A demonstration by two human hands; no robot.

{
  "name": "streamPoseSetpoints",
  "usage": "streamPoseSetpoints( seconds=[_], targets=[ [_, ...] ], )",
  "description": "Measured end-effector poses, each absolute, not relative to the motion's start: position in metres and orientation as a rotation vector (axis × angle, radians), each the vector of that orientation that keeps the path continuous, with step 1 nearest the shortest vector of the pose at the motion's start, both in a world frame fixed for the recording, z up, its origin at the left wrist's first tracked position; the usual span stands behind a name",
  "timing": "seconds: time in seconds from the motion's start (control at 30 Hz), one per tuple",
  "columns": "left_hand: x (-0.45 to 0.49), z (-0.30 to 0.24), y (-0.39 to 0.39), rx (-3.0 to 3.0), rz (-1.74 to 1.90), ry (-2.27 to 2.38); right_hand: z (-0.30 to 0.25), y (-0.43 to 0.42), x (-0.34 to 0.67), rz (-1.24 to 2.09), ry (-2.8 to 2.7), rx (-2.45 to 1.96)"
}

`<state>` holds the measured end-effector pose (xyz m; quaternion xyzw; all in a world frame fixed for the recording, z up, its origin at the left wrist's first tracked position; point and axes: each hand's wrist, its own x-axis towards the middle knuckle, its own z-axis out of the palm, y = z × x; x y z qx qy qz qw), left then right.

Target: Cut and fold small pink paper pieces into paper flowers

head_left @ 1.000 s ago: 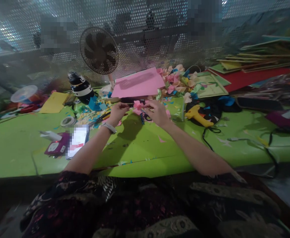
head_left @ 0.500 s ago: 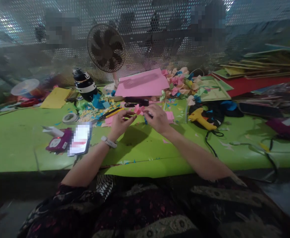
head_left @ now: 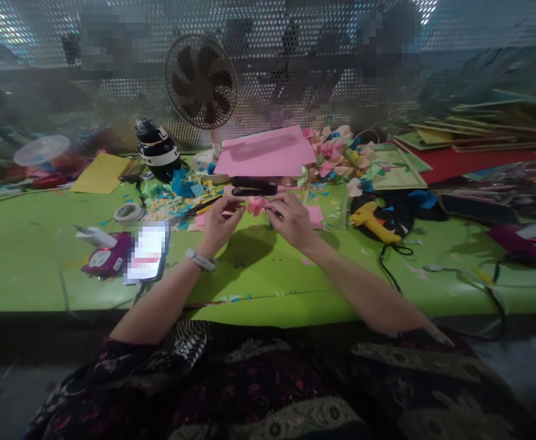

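Note:
A small pink paper flower [head_left: 255,206] is between my two hands, raised over the green table. My right hand [head_left: 291,221] is closed, with the flower at its fingertips. Something small and dark shows at those fingers, too small to name. Left of the flower, my left hand [head_left: 222,221] has its fingers curved and apart, the tips a little short of the petals. A black stapler [head_left: 253,186] lies just behind the flower. Pink paper pieces [head_left: 314,217] lie partly behind my right hand. Near my left hand is a yellow-and-black cutter [head_left: 208,206].
Behind are a pink paper sheet [head_left: 268,153], a heap of paper flowers [head_left: 336,153], a fan [head_left: 202,82] and a black bottle [head_left: 158,153]. A phone [head_left: 146,253] and tape roll [head_left: 128,212] lie left. At right, a yellow glue gun [head_left: 375,223] trails a cord.
My left hand has drawn slightly left, away from the flower. The flower stays at my right fingertips and its petals show more fully. The view has shifted slightly.

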<state>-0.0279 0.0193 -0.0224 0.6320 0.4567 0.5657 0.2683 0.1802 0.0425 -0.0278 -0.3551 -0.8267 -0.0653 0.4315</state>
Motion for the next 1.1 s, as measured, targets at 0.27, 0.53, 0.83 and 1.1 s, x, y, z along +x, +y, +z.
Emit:
streamPoseSetpoints(
  seconds=[0.27, 0.53, 0.83, 1.1],
  targets=[
    [-0.0305, -0.0225, 0.0212, 1.403, 1.489, 1.153, -0.0218, 0.0407, 0.1851, -0.292, -2.131, -0.817],
    [-0.0291, -0.0182, 0.0178, 1.144, 1.334, 0.954, -0.0257, 0.0425, 0.1882, -0.370, -2.261, -0.702],
    [-0.0293, -0.0222, 0.0188, 1.094, 1.293, 0.953, -0.0243, 0.0417, 0.1861, -0.361, -2.259, -0.768],
    [-0.0299, -0.0235, 0.0206, 1.227, 1.371, 1.062, -0.0271, 0.0416, 0.1829, -0.345, -2.281, -0.764]
  ],
)
